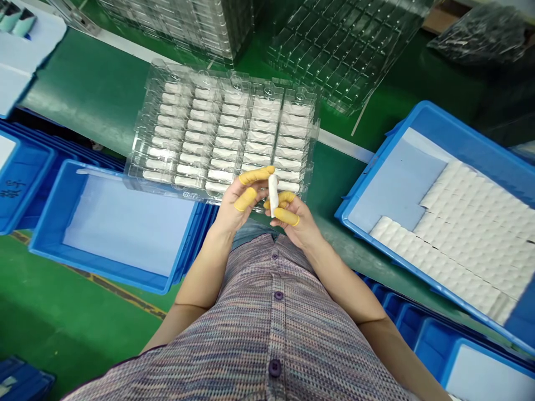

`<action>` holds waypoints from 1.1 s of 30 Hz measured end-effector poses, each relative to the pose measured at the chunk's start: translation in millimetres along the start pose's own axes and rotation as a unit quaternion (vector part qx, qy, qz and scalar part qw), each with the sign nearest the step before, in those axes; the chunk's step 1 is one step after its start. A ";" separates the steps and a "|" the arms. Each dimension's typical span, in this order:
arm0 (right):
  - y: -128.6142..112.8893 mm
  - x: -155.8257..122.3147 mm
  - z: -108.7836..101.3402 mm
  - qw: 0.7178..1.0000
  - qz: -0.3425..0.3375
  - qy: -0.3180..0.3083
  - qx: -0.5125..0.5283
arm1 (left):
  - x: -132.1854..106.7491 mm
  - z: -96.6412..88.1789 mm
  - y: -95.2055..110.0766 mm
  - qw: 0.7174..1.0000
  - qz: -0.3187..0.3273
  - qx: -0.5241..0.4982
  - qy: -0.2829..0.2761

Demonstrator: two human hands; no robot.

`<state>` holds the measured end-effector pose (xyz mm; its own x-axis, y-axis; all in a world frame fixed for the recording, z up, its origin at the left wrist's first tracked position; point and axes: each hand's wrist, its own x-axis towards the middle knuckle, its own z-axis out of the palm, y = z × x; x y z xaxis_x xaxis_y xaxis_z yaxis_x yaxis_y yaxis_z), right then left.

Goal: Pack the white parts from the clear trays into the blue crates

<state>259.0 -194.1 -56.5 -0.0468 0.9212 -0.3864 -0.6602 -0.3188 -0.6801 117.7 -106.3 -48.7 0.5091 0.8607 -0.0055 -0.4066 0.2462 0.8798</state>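
A small white oblong piece [273,195] is pinched between the thumb and index finger of my right hand [295,218], tilted close to upright. My left hand [239,203] is beside it with thumb and index finger apart. Its index fingertip reaches the top of the white piece; whether it touches cannot be made out. Yellow finger cots cover the thumbs and index fingers of both hands. Just beyond my hands, a clear plastic tray [140,150] holds rows of similar white pieces in its slots.
At the right, a blue bin [378,164] holds many white pieces in packed rows. A lined blue bin [112,223] stands lower left. Clear trays are stacked at the back [184,25], with more trays [338,50] to their right. The green worktop [92,83] runs underneath.
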 end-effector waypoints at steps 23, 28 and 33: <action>-87.2 60.8 -25.3 0.496 -0.133 0.025 -0.858 | 10.0 -21.1 -31.0 0.752 0.078 0.652 -0.054; -80.3 62.4 -24.1 0.574 -0.123 0.025 -0.809 | 11.4 -18.8 -31.1 0.727 0.077 0.679 -0.059; -74.0 64.3 -20.3 0.615 -0.094 0.024 -0.782 | 9.9 -12.6 -26.4 0.654 0.060 0.750 -0.078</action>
<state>320.1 -115.9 -43.7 -0.0337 0.9789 -0.2017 0.8808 -0.0663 -0.4689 124.0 -98.7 -78.0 0.6608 0.7487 0.0518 0.6916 -0.6343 0.3454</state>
